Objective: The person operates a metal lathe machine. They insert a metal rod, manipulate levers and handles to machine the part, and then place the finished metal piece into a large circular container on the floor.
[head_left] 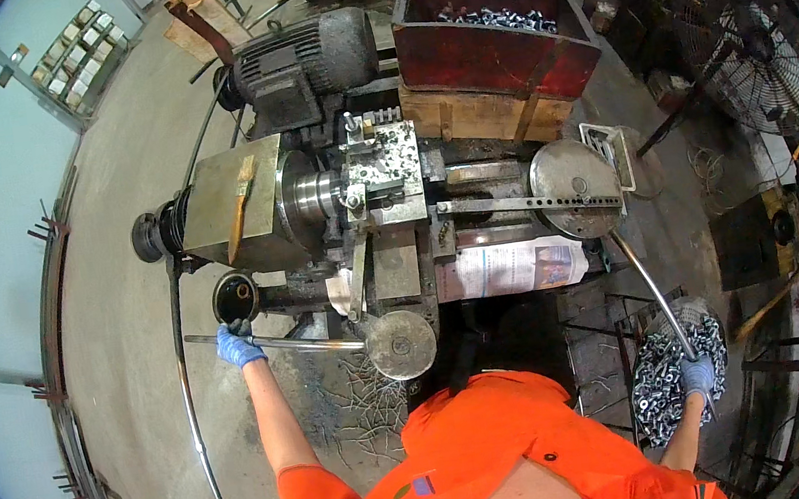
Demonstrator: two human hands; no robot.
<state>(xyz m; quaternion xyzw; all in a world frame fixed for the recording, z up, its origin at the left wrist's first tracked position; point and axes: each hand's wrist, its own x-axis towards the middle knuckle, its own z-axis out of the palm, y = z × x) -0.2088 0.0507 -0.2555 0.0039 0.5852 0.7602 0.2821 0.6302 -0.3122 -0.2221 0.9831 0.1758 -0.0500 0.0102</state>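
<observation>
My left hand, in a blue glove, lies over a steel lever bar that ends at a round metal disc. Its fingers are drawn together at the near rim of a dark round bowl; what they pinch, if anything, is too small to make out. A ring-like thing shows inside the bowl. My right hand, also gloved, is closed round the end of a long steel lever coming from a larger disc. Below that hand sits a basket heaped with small metal parts.
Ahead stands a lathe-like machine with a metal housing, a brush on it, and a tool block. Behind are a motor and a red bin of metal parts. A fan stands right; shavings litter the floor.
</observation>
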